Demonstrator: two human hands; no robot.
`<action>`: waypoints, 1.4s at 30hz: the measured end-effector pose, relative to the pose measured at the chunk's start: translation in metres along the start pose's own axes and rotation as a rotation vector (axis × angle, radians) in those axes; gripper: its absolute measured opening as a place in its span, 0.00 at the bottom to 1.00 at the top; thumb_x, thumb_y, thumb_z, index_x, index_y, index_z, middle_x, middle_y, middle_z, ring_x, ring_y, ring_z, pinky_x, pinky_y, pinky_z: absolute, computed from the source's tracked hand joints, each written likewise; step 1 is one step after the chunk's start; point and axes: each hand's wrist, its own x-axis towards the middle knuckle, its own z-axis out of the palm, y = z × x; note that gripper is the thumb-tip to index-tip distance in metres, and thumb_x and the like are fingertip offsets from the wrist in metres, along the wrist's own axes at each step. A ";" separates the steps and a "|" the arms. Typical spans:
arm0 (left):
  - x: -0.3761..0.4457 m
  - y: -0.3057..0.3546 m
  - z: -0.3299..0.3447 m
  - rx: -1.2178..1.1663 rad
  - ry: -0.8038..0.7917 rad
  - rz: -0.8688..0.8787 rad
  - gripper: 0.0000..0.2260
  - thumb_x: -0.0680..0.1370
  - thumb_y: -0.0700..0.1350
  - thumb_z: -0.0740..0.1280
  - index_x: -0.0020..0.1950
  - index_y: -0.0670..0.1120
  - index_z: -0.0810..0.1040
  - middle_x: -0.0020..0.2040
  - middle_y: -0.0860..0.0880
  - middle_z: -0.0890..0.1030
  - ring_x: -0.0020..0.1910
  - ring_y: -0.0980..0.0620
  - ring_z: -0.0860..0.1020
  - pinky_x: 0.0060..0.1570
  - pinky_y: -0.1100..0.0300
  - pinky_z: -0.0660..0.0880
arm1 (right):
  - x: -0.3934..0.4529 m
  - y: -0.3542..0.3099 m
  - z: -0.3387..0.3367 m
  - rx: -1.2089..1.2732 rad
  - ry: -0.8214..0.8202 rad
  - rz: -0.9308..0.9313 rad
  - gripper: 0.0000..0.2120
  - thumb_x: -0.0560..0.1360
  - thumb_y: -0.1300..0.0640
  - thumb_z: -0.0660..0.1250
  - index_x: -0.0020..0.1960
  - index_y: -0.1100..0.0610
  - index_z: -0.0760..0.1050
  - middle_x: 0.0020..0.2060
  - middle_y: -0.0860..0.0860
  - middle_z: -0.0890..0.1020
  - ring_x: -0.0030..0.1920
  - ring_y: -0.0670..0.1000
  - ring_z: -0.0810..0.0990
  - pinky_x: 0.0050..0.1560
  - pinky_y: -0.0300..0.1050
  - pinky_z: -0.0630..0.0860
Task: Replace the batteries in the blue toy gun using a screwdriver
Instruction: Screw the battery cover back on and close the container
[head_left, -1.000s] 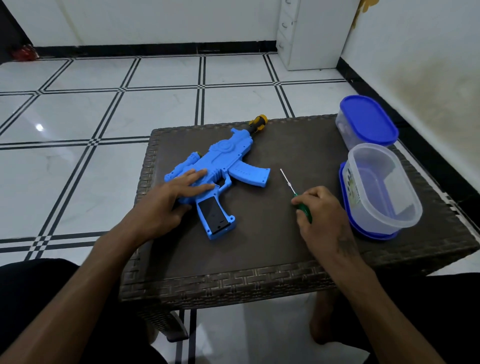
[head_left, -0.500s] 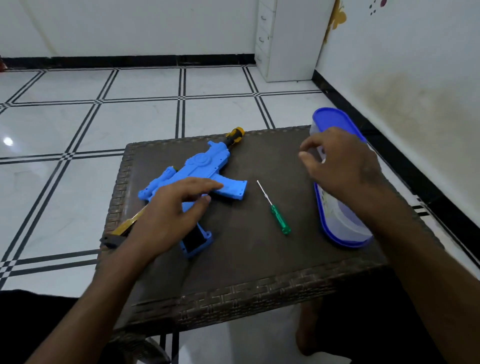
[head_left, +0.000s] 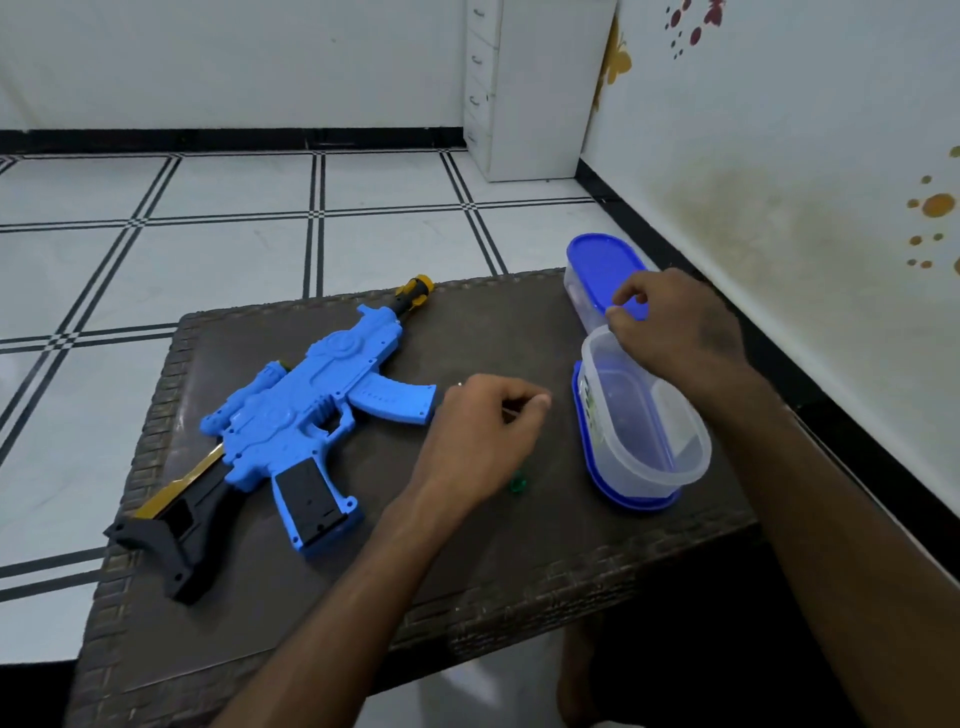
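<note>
Screwdriver (head_left: 519, 486) mostly hidden under left hand (head_left: 483, 431) (green end shows)

Blue toy gun (head_left: 311, 415) flat on its side on the left half of the dark woven table (head_left: 519, 613), black stock toward the near-left corner, yellow-tipped muzzle at the far edge. Left hand (head_left: 483, 436) over the table's middle, fingers curled, hiding most of the screwdriver (head_left: 518, 486); only a green bit of handle visible below the hand. Right hand (head_left: 675, 332) at the far rim of an open clear container (head_left: 644, 431) near the right edge, thumb and forefinger pinched. Lidded blue-topped container (head_left: 597, 260) at the far-right corner.
</note>
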 end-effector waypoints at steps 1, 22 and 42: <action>0.001 0.003 0.003 -0.026 -0.017 -0.023 0.10 0.80 0.52 0.64 0.53 0.52 0.84 0.37 0.57 0.83 0.37 0.60 0.82 0.48 0.56 0.81 | -0.007 0.005 -0.001 -0.001 -0.010 0.021 0.13 0.77 0.48 0.66 0.59 0.51 0.75 0.54 0.52 0.77 0.48 0.51 0.75 0.45 0.47 0.74; 0.009 0.014 0.008 -0.191 -0.028 -0.194 0.06 0.74 0.43 0.68 0.45 0.47 0.85 0.36 0.49 0.85 0.36 0.53 0.84 0.46 0.50 0.82 | -0.054 0.030 -0.006 0.254 -0.203 0.224 0.14 0.83 0.51 0.56 0.62 0.55 0.74 0.57 0.55 0.80 0.53 0.54 0.78 0.47 0.42 0.73; 0.002 -0.001 -0.007 -0.170 -0.070 -0.230 0.08 0.77 0.42 0.69 0.54 0.45 0.84 0.42 0.48 0.85 0.37 0.53 0.84 0.44 0.54 0.83 | -0.073 0.057 -0.008 0.500 -0.294 0.293 0.08 0.76 0.55 0.68 0.52 0.56 0.73 0.44 0.52 0.78 0.42 0.51 0.77 0.36 0.43 0.70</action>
